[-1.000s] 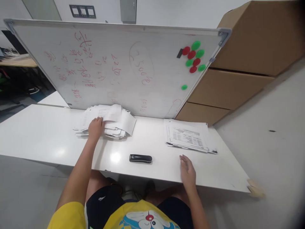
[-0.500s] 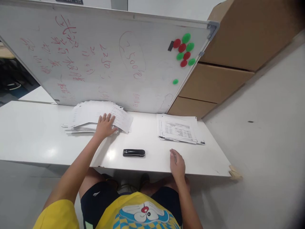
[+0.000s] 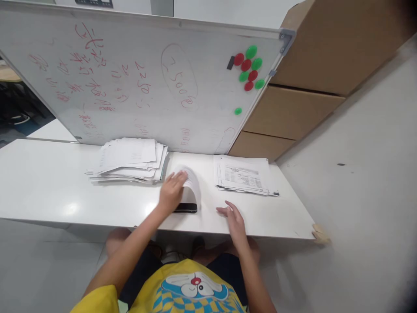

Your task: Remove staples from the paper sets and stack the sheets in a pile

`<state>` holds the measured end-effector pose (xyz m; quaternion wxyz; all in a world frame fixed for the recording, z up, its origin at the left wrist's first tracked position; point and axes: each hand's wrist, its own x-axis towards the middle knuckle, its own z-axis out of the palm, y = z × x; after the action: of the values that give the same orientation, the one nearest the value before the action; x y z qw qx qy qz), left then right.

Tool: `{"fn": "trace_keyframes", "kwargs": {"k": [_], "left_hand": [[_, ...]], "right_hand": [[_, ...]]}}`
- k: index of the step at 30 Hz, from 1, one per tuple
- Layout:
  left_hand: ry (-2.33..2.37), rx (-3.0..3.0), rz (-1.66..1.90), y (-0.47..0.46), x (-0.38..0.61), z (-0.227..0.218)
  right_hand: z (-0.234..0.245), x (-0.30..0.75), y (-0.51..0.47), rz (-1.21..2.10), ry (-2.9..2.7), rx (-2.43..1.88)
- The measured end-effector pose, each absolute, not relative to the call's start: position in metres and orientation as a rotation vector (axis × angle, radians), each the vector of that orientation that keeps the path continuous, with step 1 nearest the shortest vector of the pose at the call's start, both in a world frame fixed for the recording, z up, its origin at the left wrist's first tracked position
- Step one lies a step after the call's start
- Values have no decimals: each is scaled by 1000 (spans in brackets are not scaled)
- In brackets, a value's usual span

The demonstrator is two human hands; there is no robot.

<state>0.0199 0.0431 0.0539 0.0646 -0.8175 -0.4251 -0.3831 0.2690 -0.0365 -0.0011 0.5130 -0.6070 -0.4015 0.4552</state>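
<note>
Here is the left hand [image 3: 171,192], gripping a curled sheet of thin white printed paper [image 3: 194,182], its fingers laid across the top and the thumb hidden; the sheet arches above the long black stapler [image 3: 187,208], covering part of it, and whether the two touch I cannot tell! Taking the stapler as the dial's centre, the left hand sits just beside it at ten o'clock; out at three o'clock comes the right hand [image 3: 235,221], unclenched and holding nothing visible, fingers loosely spread near the front edge of the glossy white table [image 3: 48,182]; at ten o'clock, farther out, lies the thick, uneven pile of white papers [image 3: 130,157], its edges fanned and the sheet well clear of it; at two o'clock rests the flatter, printed white paper stack [image 3: 243,174], apart from the right hand; up at twelve stands the silver-framed whiteboard [image 3: 208,43] with red handwriting; and towards one o'clock, round red and green magnets [image 3: 249,69] cluster on it.
</note>
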Motion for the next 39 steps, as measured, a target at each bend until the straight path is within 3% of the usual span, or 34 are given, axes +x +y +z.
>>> {"fn": "trace_keyframes", "kwargs": {"k": [4,10,14,21,26,31,37,39], "left_hand": [[-1170,-2509,-1390,-2,77,53],[-1380,-2412,-1788,-47,93,43],[-1355,-2347,-1754,-51,86,35],[-896,-2499,-1229,-52,82,13],[-1003,-2605,-956,-57,85,-16],[-1334,-2730,-1168,-55,91,-25],[-2164,-3083,-2016,-51,110,-10],[-2236,-3165,-2053,-45,116,-10]], "right_hand": [[28,233,-39,1505,-624,-1064],[53,232,-64,1762,-483,-899],[64,244,-89,1908,-335,-850],[53,277,-90,1570,-287,-1070],[14,324,-94,1296,-441,-1272],[-10,354,-106,1125,-490,-1441],[-1,359,-99,791,-663,-1595],[5,362,-93,697,-781,-1652]]}}
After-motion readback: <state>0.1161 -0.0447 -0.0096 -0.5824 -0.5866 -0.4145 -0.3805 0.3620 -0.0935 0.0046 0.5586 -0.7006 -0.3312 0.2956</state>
